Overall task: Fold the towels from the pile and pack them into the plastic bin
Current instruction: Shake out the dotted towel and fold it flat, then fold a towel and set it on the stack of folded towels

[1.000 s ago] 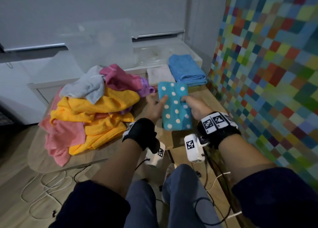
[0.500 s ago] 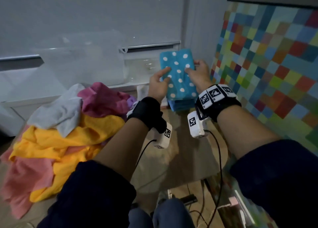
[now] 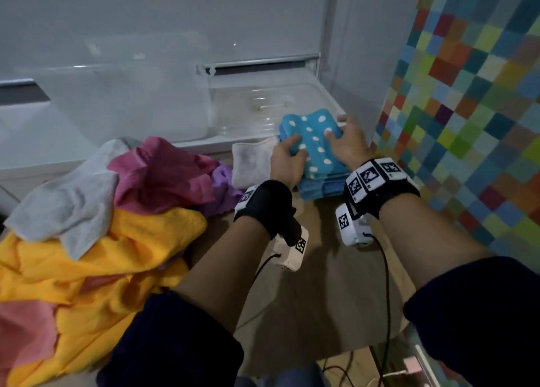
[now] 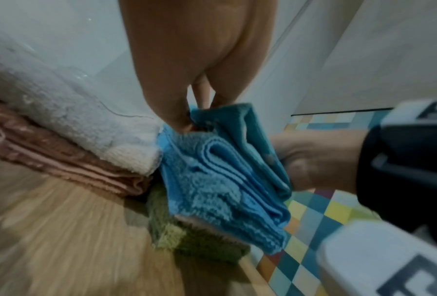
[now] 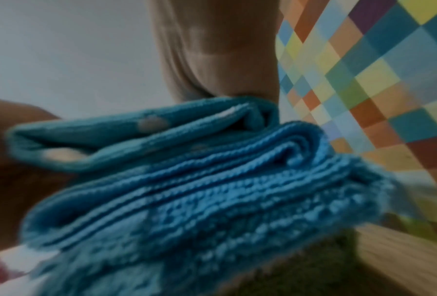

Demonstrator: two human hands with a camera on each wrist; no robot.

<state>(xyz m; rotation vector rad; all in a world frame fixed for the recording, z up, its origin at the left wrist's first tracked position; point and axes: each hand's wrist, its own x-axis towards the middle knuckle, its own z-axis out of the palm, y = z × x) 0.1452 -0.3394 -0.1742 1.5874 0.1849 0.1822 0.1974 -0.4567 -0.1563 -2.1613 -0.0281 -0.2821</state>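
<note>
Both hands grip the folded polka-dot towel (image 3: 314,145): my left hand (image 3: 287,160) pinches its near-left edge, my right hand (image 3: 349,147) curls on its right side, and it sits on the blue folded towel (image 3: 321,187) right of frame centre, on the bench (image 3: 306,284). It looks soft, light and floppy, so opposite edges seem the best hold. Its long axis runs from lower right up toward the clear plastic bin (image 3: 122,100) at upper left.

No legible text, numbers or brands anywhere; only black-and-white square code markers on the wrist bands (image 3: 370,179), unreadable.
</note>
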